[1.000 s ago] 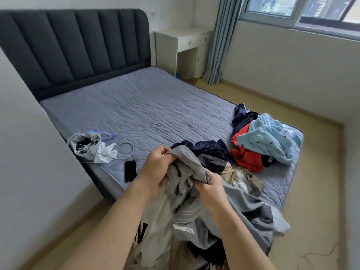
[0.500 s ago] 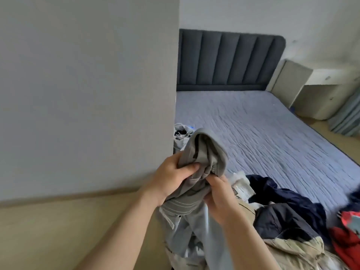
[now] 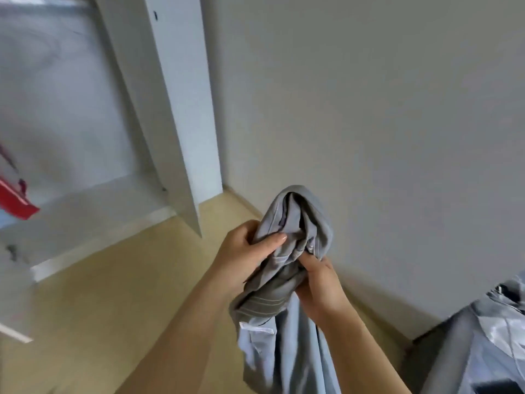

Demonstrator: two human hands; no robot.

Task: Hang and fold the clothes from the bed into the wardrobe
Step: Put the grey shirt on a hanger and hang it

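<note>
Both your hands, left hand [image 3: 250, 251] and right hand [image 3: 318, 282], clutch the bunched grey garment [image 3: 287, 251]; carry it to the wardrobe [image 3: 176, 109] at upper left, shaking it out before hanging.

No writing, brand, number or sign can be read anywhere. The small white tag [image 3: 257, 327] sewn on the grey garment [image 3: 301, 214] is too blurred to show any lettering.

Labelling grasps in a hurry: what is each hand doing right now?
Left hand: closed, gripping the bunched grey garment.
Right hand: closed, gripping the same grey garment lower down.
</note>
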